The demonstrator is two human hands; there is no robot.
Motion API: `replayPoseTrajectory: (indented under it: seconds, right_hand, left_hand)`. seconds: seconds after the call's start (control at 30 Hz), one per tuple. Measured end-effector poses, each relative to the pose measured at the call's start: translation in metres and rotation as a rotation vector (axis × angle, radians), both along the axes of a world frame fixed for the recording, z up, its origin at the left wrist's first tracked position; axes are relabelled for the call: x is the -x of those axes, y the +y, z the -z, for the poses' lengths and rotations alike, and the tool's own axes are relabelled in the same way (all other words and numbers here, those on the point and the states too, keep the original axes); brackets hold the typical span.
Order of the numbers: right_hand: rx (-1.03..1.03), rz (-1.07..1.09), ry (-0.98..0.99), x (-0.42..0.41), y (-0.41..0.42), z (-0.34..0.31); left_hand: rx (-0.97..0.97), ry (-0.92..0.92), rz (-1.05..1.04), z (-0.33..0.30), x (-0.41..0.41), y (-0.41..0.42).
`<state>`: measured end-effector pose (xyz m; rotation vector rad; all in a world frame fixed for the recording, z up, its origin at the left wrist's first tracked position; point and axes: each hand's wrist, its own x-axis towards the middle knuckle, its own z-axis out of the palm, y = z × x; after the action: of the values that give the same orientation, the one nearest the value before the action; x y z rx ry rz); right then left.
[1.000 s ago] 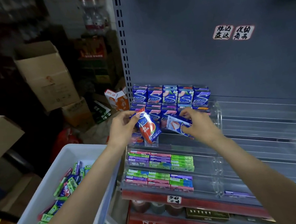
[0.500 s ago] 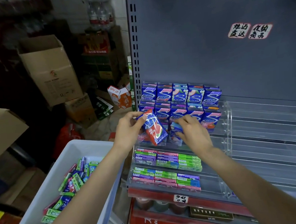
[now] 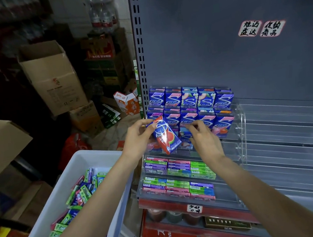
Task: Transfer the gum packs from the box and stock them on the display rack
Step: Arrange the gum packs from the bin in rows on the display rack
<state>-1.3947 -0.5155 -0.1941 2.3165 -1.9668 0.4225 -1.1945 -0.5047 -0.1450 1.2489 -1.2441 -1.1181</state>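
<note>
At 7 o'clock sits the white box (image 3: 47, 222), loose gum sticks (image 3: 82, 191) piled inside. Past it, the clear rack (image 3: 241, 121) holds flat packs (image 3: 179, 175) on its lower tiers at 6 o'clock. Just above centre, the left hand (image 3: 137, 139) pinches a tilted watermelon pack (image 3: 165, 136) between thumb and fingers. At its 3 o'clock the right hand (image 3: 204, 140) has curled fingertips touching a pack on the rack; whether it grips, I cannot tell. Blue packs (image 3: 191, 105) fill the tiers at 12 o'clock.

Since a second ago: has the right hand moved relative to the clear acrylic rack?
Yes. The right hand went forward into the clear acrylic rack, pushing its blue gum pack into the third row.
</note>
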Motion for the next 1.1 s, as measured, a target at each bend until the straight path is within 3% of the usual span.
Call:
replayPoseTrajectory:
  seconds: [0.07, 0.17, 0.27, 0.33, 0.43, 0.5, 0.57, 0.67, 0.73, 0.87, 1.1]
  right_hand:
    - [0.035, -0.007, -0.133, 0.002, 0.005, -0.006]
    - [0.041, -0.073, -0.529, 0.006, 0.013, -0.026]
    - [-0.186, -0.196, -0.867, 0.010, 0.017, -0.050]
    - [-0.306, -0.275, -0.931, 0.013, 0.018, -0.058]
    - [-0.286, -0.284, -1.006, 0.022, 0.018, -0.058]
    - [-0.204, -0.219, -0.981, 0.027, 0.017, -0.055]
    - [-0.135, -0.135, -0.922, 0.029, 0.017, -0.047]
    - [-0.084, -0.041, -0.829, 0.024, 0.016, -0.033]
    - [-0.055, -0.026, -0.699, 0.017, 0.014, -0.021]
    - [-0.017, 0.021, -0.577, 0.006, 0.011, -0.004]
    - [0.043, 0.056, -0.586, -0.004, 0.013, 0.004]
  left_hand:
    - [0.000, 0.012, 0.005, 0.002, 0.002, -0.001]
    - [0.007, 0.016, 0.057, 0.003, 0.007, -0.003]
    - [0.074, -0.007, 0.217, -0.001, 0.020, -0.005]
    - [0.103, -0.023, 0.315, -0.004, 0.032, -0.006]
    - [0.107, -0.079, 0.298, -0.006, 0.047, -0.007]
    - [0.177, -0.253, 0.196, -0.003, 0.047, -0.008]
    - [0.281, -0.554, 0.112, 0.001, 0.038, -0.010]
    - [0.356, -1.038, 0.169, 0.014, 0.022, -0.014]
    - [0.363, -1.249, 0.229, 0.019, 0.019, -0.017]
    - [0.326, -1.329, 0.261, 0.026, 0.020, -0.018]
    - [0.303, -1.323, 0.247, 0.034, 0.020, -0.015]
